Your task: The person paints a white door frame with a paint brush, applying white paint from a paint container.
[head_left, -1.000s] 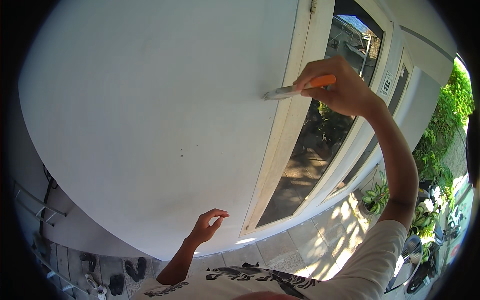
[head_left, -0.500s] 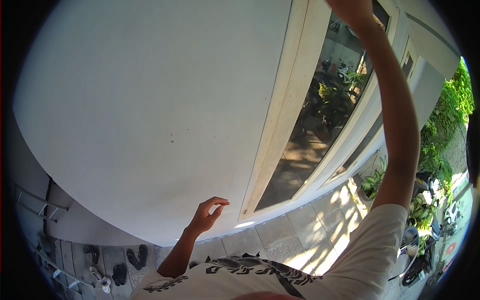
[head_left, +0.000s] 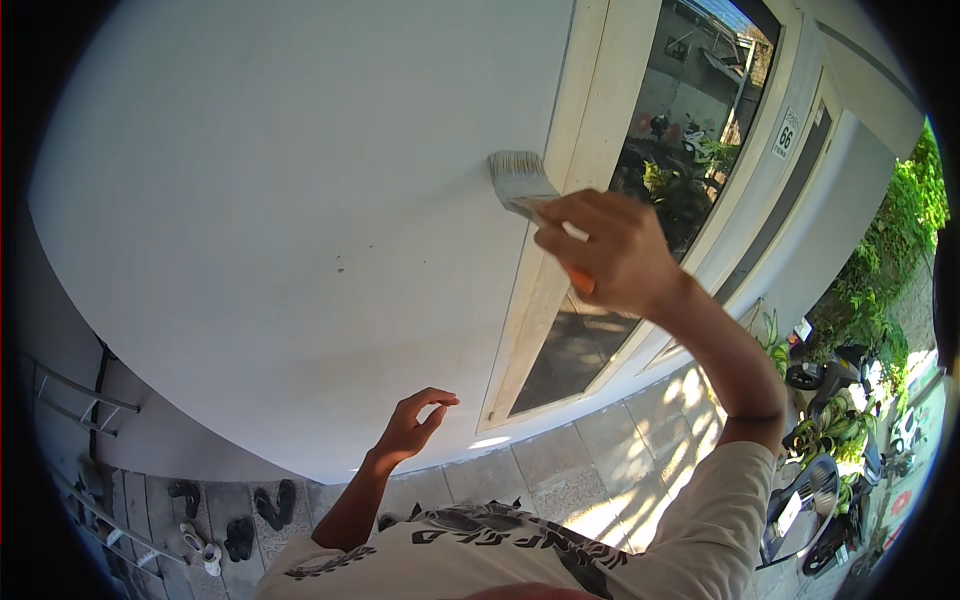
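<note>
My right hand [head_left: 620,255] is wrapped round the handle of a wide flat paintbrush [head_left: 518,182], raised in front of the window frame. Its grey bristles point up and left, close to the pale wall [head_left: 300,150]; whether they touch it I cannot tell. Part of the handle is hidden by my fingers, and an orange end shows below them. Lower down, my left hand [head_left: 406,426] hangs near the bottom of the wall with nothing in it, its fingers loosely curved and the thumb slightly apart. Several small dark marks [head_left: 340,264] dot the wall.
A cream frame [head_left: 570,150] with dark reflecting glass [head_left: 575,355] borders the wall. Several shoes and slippers [head_left: 239,538] lie on the paving at lower left, near a metal ladder [head_left: 88,408]. Plants, a dark chair [head_left: 815,500] and motorbikes stand at right.
My right hand has come down from the top edge of the view to beside the wall's right border, bringing the paintbrush into sight. The left hand stays almost where it was.
</note>
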The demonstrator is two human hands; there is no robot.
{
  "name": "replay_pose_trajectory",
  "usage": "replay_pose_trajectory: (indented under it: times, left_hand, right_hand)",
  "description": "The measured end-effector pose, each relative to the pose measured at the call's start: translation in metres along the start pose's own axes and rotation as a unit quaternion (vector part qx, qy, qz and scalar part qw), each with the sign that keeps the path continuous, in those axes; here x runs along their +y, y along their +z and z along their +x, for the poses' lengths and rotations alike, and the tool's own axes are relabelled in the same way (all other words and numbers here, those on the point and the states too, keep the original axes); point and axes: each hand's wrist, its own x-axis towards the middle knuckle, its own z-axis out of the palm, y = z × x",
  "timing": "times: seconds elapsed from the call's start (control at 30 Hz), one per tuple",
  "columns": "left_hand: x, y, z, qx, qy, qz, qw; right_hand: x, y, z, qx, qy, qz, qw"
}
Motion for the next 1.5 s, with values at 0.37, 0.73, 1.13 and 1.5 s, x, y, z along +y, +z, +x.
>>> replay_pose_trajectory:
  times: [0.37, 0.73, 1.13, 1.5]
  left_hand:
    - [0.001, 0.01, -0.006, 0.026, 0.026, -0.003, 0.999]
    - [0.005, 0.007, 0.004, 0.008, 0.015, -0.005, 1.0]
    - [0.006, 0.001, 0.0, 0.007, 0.039, 0.016, 0.999]
    - [0.003, 0.0, 0.002, 0.019, 0.035, -0.001, 0.999]
  right_hand:
    - [0.176, -0.17, 0.182, 0.093, 0.159, 0.117, 0.976]
    - [0.148, -0.098, 0.118, 0.138, -0.061, -0.2, 0.968]
    - [0.118, -0.12, 0.127, 0.006, 0.149, 0.027, 0.988]
    - [0.098, -0.103, 0.123, 0.056, 0.029, -0.053, 0.997]
